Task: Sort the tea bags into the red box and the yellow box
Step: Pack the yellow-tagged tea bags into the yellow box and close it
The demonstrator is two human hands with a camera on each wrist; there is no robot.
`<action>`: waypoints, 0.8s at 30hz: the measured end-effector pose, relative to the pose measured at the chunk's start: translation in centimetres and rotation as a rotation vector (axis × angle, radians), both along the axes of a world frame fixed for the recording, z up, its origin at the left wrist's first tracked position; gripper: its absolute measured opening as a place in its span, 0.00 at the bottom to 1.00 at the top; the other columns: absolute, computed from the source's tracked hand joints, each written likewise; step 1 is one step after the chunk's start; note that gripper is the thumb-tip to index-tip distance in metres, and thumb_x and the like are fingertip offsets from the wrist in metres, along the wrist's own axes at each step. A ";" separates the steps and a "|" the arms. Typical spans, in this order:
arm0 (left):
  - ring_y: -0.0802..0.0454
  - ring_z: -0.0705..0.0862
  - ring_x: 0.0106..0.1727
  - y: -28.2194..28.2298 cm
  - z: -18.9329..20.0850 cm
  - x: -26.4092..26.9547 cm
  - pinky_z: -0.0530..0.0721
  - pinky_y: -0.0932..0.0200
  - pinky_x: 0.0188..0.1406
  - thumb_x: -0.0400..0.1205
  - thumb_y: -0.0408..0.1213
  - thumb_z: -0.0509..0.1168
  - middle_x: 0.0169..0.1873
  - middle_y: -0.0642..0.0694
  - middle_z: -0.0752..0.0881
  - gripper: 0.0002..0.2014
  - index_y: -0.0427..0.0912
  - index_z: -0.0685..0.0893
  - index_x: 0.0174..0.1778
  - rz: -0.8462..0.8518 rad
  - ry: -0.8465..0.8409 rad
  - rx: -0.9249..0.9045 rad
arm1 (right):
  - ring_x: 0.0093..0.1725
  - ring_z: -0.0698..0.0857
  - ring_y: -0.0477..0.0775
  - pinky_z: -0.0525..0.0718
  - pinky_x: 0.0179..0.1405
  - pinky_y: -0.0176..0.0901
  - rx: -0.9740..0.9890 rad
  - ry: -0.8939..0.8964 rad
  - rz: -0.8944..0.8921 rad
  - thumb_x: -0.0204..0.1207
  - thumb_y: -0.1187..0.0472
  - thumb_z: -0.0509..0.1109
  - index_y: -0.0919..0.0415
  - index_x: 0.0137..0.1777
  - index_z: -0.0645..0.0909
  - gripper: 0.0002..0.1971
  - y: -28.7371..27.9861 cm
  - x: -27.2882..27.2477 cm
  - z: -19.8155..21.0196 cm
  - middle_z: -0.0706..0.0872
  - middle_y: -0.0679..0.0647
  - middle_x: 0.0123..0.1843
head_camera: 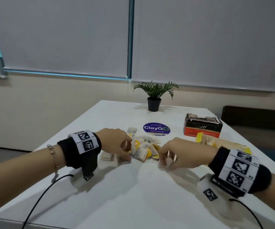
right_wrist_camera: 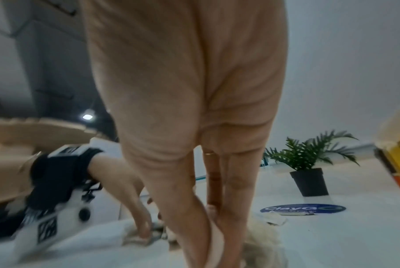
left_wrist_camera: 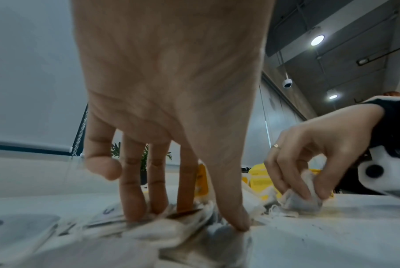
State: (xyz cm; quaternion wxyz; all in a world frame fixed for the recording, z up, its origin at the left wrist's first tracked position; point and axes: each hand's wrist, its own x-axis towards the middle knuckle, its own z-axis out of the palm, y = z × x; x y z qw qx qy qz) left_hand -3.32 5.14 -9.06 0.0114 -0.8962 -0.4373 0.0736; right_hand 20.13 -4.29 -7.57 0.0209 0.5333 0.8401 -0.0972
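Note:
A heap of pale tea bags [head_camera: 144,147], some with yellow tags, lies mid-table. My left hand [head_camera: 128,156] reaches into its near-left side. Seen from the left wrist, my left hand [left_wrist_camera: 189,217] has thumb and fingers pushed down round bunched tea bags [left_wrist_camera: 162,228]. My right hand [head_camera: 164,160] is at the heap's near-right edge. From the left wrist, my right hand [left_wrist_camera: 304,194] pinches one crumpled tea bag [left_wrist_camera: 302,204] on the table. The red box [head_camera: 203,128] stands open at the far right. The yellow box [head_camera: 199,138] lies in front of it, partly hidden by my right wrist.
A potted plant [head_camera: 154,96] stands at the table's far end. A round purple ClayGo sticker [head_camera: 156,128] lies behind the heap. Black cables [head_camera: 42,200] trail from both wrists over the near table. The white table [head_camera: 133,195] drops off on the left and right.

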 end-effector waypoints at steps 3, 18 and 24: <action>0.51 0.79 0.44 0.2 0.0 0.5 0.74 0.57 0.40 0.69 0.66 0.70 0.42 0.56 0.80 0.21 0.56 0.72 0.32 0.017 -0.021 0.003 | 0.44 0.84 0.45 0.85 0.48 0.42 -0.045 0.124 -0.073 0.70 0.59 0.79 0.42 0.58 0.83 0.18 0.6 0.8 1.3 0.86 0.43 0.53; 0.55 0.87 0.36 1.5 4.6 -0.9 0.86 0.65 0.30 0.78 0.41 0.71 0.35 0.60 0.89 0.04 0.51 0.92 0.42 -0.013 -0.561 -0.024 | 0.33 0.87 0.46 0.84 0.33 0.33 0.047 0.576 -0.252 0.72 0.68 0.77 0.62 0.48 0.88 0.06 2.4 1.6 4.5 0.92 0.54 0.36; 0.53 0.89 0.38 0.9 6.8 1.0 0.90 0.56 0.33 0.79 0.39 0.72 0.36 0.52 0.91 0.04 0.45 0.92 0.44 -0.076 -0.816 -0.150 | 0.37 0.92 0.60 0.91 0.46 0.55 0.151 0.661 -0.308 0.71 0.66 0.78 0.62 0.44 0.88 0.03 3.9 1.3 5.0 0.92 0.56 0.37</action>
